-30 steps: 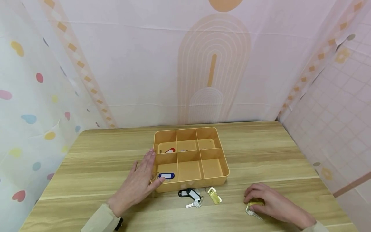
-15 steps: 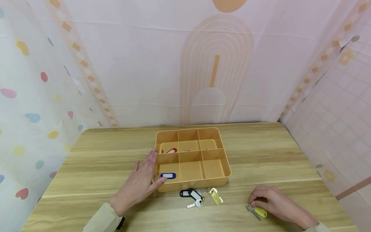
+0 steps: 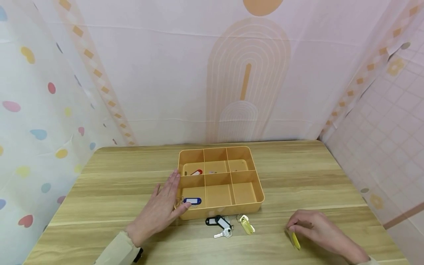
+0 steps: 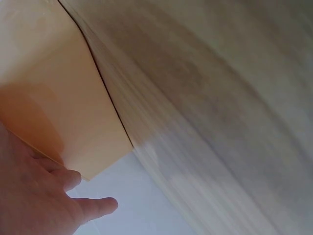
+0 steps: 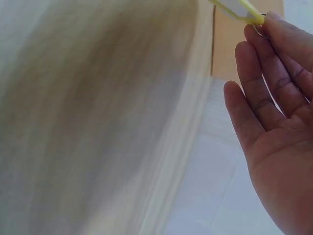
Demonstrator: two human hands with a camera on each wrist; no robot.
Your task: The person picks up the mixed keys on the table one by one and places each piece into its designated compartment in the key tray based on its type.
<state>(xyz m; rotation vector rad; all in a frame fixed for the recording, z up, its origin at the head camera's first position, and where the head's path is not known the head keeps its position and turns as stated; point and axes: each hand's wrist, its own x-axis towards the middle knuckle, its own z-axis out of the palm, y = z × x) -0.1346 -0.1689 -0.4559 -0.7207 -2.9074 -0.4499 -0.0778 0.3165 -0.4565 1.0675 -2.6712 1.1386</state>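
Note:
My left hand point(image 3: 156, 212) rests against the left side of an orange box with compartments point(image 3: 218, 211). Its fingers lie straight along the outer wall, and its thumb reaches over the front rim. Near the thumb, a blue key tag point(image 3: 192, 201) lies in the front-left compartment. At the right, my right hand point(image 3: 316, 229) pinches a ring between thumb and forefinger. From it hangs a yellow key tag point(image 3: 296, 241), above the table; the key beside it shows only partly. In the right wrist view the yellow tag point(image 5: 240, 9) is cut off by the top edge.
In front of the box lie black key tags point(image 3: 222, 222) with a silver key point(image 3: 223, 233). Beside them is another yellow key tag point(image 3: 246, 225) with keys. A red key tag point(image 3: 197, 172) shows in the back-left compartment. Printed cloth point(image 3: 165, 73) surrounds the wooden table point(image 3: 126, 184).
The yellow tag and key in my right hand have swung from lying under the fingers to hanging down from the fingertips. My right hand shifted slightly right. The left hand stays at the box.

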